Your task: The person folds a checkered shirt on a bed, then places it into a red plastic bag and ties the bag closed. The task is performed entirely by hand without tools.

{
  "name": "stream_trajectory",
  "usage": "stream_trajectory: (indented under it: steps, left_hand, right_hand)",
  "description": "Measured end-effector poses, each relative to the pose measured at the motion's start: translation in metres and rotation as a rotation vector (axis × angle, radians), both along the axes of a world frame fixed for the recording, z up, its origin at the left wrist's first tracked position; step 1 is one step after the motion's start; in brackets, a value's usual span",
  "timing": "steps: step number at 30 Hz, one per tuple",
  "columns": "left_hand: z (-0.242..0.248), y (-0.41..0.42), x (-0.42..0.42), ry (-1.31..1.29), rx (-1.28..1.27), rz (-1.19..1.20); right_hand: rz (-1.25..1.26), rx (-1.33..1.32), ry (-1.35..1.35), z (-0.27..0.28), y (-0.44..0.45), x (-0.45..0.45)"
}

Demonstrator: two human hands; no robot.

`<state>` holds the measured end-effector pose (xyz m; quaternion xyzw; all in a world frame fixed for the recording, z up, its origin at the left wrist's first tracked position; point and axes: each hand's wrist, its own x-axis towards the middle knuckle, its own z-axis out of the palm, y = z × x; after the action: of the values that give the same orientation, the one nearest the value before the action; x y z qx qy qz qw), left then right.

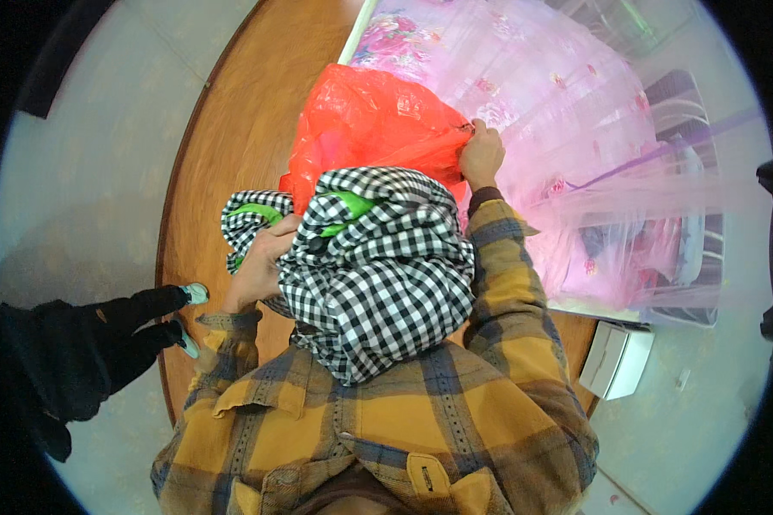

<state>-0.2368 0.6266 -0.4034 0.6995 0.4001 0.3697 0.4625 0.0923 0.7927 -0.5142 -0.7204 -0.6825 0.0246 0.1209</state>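
Black-and-white checked fabric (393, 277) with bright green parts is bunched against my chest. My left hand (264, 261) grips it at its left side, where a smaller fold of the cloth sticks out past the fingers. My right hand (483, 154) is closed on the gathered right edge of a red plastic bag (373, 122). The bag lies just beyond the cloth, which overlaps its near edge; something pinkish shows faintly through the plastic. Whether the bag's mouth is open I cannot tell.
A bed with pink floral bedding (399, 42) under a sheer pink net (554, 116) stands ahead and to the right. A white box (615, 360) is on the floor by its corner. At the left stands a person in dark clothes (103, 347) on the wood-look floor's edge (196, 193).
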Motion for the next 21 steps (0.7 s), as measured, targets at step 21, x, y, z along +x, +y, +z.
stream_trajectory:
  steps: [21]
  left_hand:
    - [-0.021,-0.019,-0.013,0.060,-0.151,0.403]
  right_hand:
    - [-0.017,-0.051,1.524,-0.059,-0.071,0.037]
